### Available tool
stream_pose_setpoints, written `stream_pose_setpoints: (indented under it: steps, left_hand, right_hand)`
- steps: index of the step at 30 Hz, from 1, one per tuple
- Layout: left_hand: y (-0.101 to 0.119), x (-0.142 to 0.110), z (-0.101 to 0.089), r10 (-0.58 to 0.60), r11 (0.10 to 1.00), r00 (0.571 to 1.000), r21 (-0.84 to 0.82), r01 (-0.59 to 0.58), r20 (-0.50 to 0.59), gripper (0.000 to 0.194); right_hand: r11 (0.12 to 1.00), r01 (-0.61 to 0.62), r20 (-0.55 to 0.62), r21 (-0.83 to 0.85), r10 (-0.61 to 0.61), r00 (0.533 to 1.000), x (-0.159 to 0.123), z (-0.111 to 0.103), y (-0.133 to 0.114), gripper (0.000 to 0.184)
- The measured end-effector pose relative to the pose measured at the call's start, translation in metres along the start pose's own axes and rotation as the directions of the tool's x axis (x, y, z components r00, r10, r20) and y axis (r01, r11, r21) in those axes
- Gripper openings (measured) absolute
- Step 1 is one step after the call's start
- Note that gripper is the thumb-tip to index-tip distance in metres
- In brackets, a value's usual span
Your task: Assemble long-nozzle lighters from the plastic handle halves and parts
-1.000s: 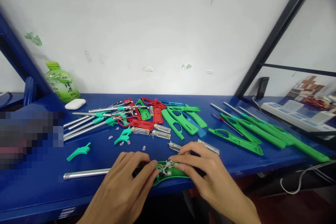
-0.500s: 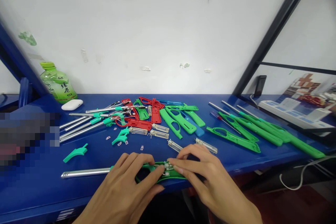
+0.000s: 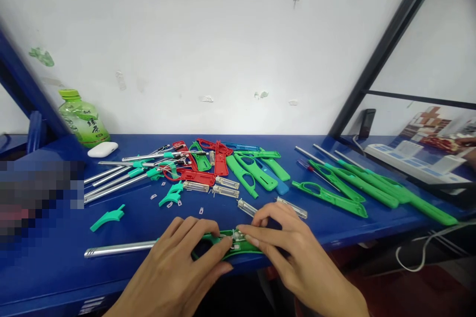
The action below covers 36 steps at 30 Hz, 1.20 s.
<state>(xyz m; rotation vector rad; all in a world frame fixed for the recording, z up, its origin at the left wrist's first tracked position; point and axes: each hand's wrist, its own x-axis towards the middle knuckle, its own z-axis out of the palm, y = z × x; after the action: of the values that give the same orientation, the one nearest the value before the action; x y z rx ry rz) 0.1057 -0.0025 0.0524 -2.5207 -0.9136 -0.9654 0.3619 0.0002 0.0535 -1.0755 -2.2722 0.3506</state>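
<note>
A green lighter casing half lies at the table's front edge, its hollow side up and a metal tube pointing left from it. My left hand is closed over the casing, thumb and index finger pressing near its middle. Between the fingertips of my right hand is a clear fuel tank, set at the casing's hollow. My right fingers hide most of the tank. Just beyond my hands lie loose clear tanks and a teal trigger piece.
Metal tubes with teal parts are piled at left. Red casing halves and green ones lie mid-table; green lighters with tubes lie right. A tea bottle, white case and screwdriver are also there.
Both hands stay on the lighter casing and the tank with barely any shift. The view has moved very slightly. A hand now shows at the far right edge.
</note>
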Motion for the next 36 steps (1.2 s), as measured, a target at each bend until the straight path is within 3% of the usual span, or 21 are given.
stream_pose_setpoints:
  steps: [3, 6, 10, 12, 14, 16, 20, 28, 32, 36]
  left_hand:
    - [-0.004, -0.005, 0.003, 0.01, 1.0, 1.0, 0.01, -0.01, 0.025, 0.025]
    - [-0.009, -0.012, 0.006, 0.027, 0.999, 0.998, 0.038, -0.029, 0.065, 0.024]
    - [-0.009, -0.011, 0.009, 0.033, 0.998, 0.999, 0.062, -0.032, -0.016, 0.027]
    - [-0.008, -0.008, 0.009, 0.028, 0.996, 0.999, 0.081, -0.025, -0.046, 0.029]
    - [-0.007, -0.006, 0.008, 0.029, 0.995, 0.998, 0.096, -0.023, -0.06, 0.029]
    - [-0.007, -0.005, 0.009, 0.029, 0.995, 0.998, 0.1, -0.023, -0.06, 0.029]
    - [-0.009, -0.008, 0.01, 0.029, 0.995, 0.999, 0.095, -0.026, -0.034, 0.028]
    - [-0.012, -0.012, 0.013, 0.019, 0.996, 1.0, 0.087, -0.017, -0.021, 0.029]
    - [-0.013, -0.017, 0.015, 0.002, 0.996, 1.0, 0.086, 0.0, -0.02, 0.031]
    - [-0.012, -0.019, 0.015, -0.016, 0.995, 1.0, 0.098, 0.016, -0.01, 0.032]
  right_hand:
    - [0.999, 0.019, -0.054, -0.036, -0.021, 0.998, 0.0, 0.002, 0.0, 0.038]
    - [0.995, 0.031, -0.192, -0.093, -0.048, 0.98, -0.002, -0.005, 0.005, 0.034]
    - [0.961, -0.152, -0.398, -0.232, 0.049, 0.916, -0.016, -0.037, 0.036, 0.027]
    - [0.905, -0.27, -0.461, -0.328, 0.096, 0.882, -0.028, -0.058, 0.062, 0.032]
    - [0.834, -0.354, -0.493, -0.422, 0.117, 0.862, -0.042, -0.075, 0.089, 0.043]
    - [0.794, -0.384, -0.463, -0.471, 0.148, 0.874, -0.055, -0.085, 0.112, 0.051]
    - [0.768, -0.421, -0.434, -0.482, 0.208, 0.877, -0.066, -0.088, 0.137, 0.054]
    - [0.802, -0.398, -0.387, -0.445, 0.228, 0.893, -0.061, -0.085, 0.13, 0.045]
    - [0.811, -0.419, -0.407, -0.408, 0.249, 0.879, -0.061, -0.086, 0.122, 0.047]
    - [0.793, -0.4, -0.481, -0.459, 0.156, 0.863, -0.059, -0.087, 0.113, 0.053]
